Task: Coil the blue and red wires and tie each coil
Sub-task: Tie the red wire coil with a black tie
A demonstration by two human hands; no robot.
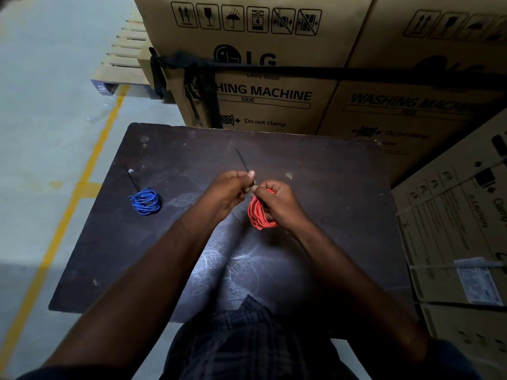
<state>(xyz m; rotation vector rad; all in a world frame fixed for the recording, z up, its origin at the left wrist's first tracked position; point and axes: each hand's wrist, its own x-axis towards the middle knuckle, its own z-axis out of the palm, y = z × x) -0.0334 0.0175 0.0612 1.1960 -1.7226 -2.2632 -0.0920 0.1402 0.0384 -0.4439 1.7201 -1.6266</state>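
A red wire coil (pixel 257 213) is held above the middle of the dark table (pixel 329 187). My right hand (pixel 277 202) grips the coil's top and right side. My left hand (pixel 230 189) pinches a thin black tie (pixel 242 161) whose free end sticks up and away from the coil. The two hands meet at the coil's top, where the tie reaches the wire. A blue wire coil (pixel 145 201) lies on the table's left part, with a black tie (pixel 132 178) standing out of it toward the far edge.
Large cardboard washing machine boxes (pixel 263 86) stand right behind the table, more boxes (pixel 452 229) crowd its right side. A wooden pallet (pixel 123 61) lies at the back left. A yellow floor line (pixel 82 176) runs along the left.
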